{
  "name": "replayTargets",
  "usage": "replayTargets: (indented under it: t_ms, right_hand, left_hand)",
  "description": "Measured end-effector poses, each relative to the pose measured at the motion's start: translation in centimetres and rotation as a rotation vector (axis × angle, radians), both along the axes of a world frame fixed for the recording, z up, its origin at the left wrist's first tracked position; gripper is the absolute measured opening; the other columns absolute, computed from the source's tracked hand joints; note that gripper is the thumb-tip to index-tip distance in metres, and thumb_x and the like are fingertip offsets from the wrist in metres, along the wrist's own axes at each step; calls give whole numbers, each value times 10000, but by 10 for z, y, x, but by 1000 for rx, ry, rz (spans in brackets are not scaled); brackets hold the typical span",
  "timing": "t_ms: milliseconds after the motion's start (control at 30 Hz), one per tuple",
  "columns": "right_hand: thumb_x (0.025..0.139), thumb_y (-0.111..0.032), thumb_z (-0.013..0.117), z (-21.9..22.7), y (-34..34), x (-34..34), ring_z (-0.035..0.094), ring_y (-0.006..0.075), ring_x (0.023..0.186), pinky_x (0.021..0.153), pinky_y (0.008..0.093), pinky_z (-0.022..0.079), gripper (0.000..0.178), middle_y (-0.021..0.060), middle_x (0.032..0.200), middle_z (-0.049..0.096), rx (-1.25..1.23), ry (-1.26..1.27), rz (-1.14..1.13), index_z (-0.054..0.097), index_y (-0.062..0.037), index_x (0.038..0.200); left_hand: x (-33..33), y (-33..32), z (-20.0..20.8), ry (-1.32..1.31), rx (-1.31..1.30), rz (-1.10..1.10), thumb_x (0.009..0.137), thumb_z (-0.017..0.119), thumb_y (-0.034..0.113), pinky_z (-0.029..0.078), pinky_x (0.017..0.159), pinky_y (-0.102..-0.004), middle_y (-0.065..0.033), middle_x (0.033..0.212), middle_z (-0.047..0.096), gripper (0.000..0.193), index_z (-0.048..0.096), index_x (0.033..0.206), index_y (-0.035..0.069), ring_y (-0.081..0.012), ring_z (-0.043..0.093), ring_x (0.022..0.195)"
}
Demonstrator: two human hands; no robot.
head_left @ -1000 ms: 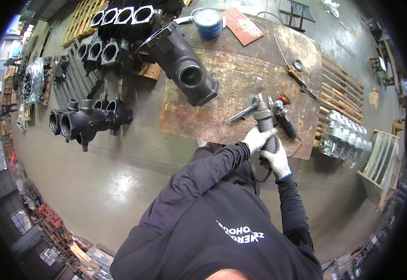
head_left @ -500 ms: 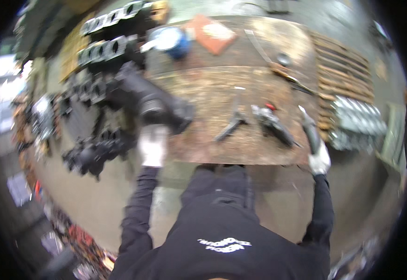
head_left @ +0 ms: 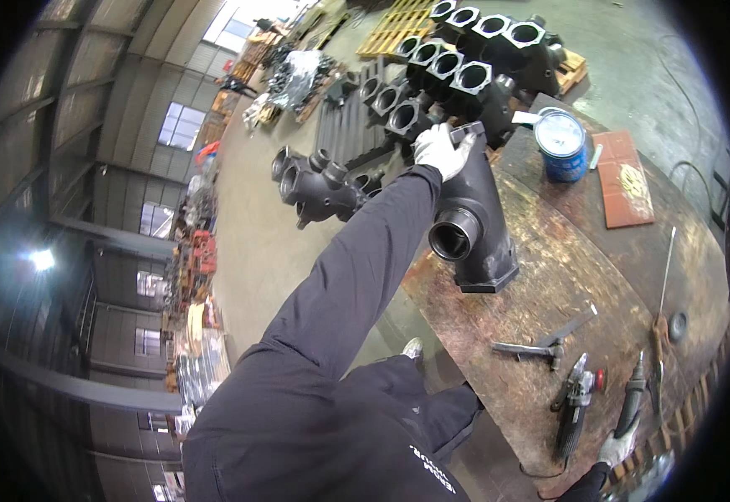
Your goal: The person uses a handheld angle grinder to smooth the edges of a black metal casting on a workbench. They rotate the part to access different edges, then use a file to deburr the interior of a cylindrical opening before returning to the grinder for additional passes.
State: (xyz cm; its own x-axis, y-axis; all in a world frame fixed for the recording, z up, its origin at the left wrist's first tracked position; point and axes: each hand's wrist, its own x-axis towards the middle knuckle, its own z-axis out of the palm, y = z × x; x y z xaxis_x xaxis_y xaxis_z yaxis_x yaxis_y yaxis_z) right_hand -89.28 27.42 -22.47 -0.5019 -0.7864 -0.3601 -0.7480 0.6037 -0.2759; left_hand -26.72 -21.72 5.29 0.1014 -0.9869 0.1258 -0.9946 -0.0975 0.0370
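My left hand (head_left: pixel 444 152), in a white glove, grips the far end of a black cast pipe fitting (head_left: pixel 484 205). This fitting lies on the worn workbench (head_left: pixel 540 243) with its round threaded side opening facing me. At the bench's near right, my gloved right hand (head_left: pixel 618 445) is closed around the rear of a slim black die grinder (head_left: pixel 635 391), its narrow metal tip pointing away from me. Left of that tool rest an angle grinder (head_left: pixel 578 406) with a red disc and a hammer (head_left: pixel 540 347).
Farther back on the bench stand a blue can (head_left: pixel 561 146) and an orange-red tile (head_left: pixel 624 180). A long thin rod (head_left: pixel 668 272) and a black ring (head_left: pixel 677 327) lie at its right. Several similar castings (head_left: pixel 473 77) stand beyond the left edge; another group (head_left: pixel 319 182) sits on the floor.
My view has swung left, showing more of the hall. My left hand has gone from the casting's near side to its far end. The right hand still holds the die grinder.
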Motion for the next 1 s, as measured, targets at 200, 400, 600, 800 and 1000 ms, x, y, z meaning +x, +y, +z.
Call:
replayTargets:
  t_ms: [200,400,600,800,1000]
  right_hand:
    - [806,-7,756,-85,-8,-3,574,406,1299,1099,466,448,909,227,1452,572,-171,-28,-144,346,-140,1606]
    - [803,-129,793,-100,-18,-14,462,395,1421,1178,471,369,944,216,1538,497,-71,-109,-101,303,-74,1609]
    - [788,-144,780,-88,-32,-17,579,423,1284,1069,494,470,967,229,1438,577,242,17,-228,294,-147,1623]
    - [944,-206,725,-16,-23,33,557,400,1343,1101,455,454,700,229,1517,523,-395,224,-336,416,-49,1552]
    - [985,-185,709,49,3,182,639,297,1254,1113,391,464,483,163,1364,666,-646,-34,-265,584,-12,1419]
  left_hand:
    - [19,-10,-15,33,30,-29,969,603,551,529,895,-484,-215,1039,730,543,693,1114,36,-387,698,1027]
    - [17,-24,-3,16,190,32,990,439,671,503,1008,-485,-291,1164,704,747,718,1115,-10,-438,659,1154]
    - [35,-47,-6,74,353,-16,1019,308,718,440,1091,-467,-302,1265,672,875,690,1253,-33,-429,607,1261]
    - [42,-51,-7,135,396,-70,1031,409,642,411,1111,-401,-267,1322,666,775,649,1335,-28,-370,607,1287]
    - [41,-49,-5,143,397,-131,1023,435,640,428,1088,-391,-257,1290,686,775,659,1316,-42,-362,626,1260]
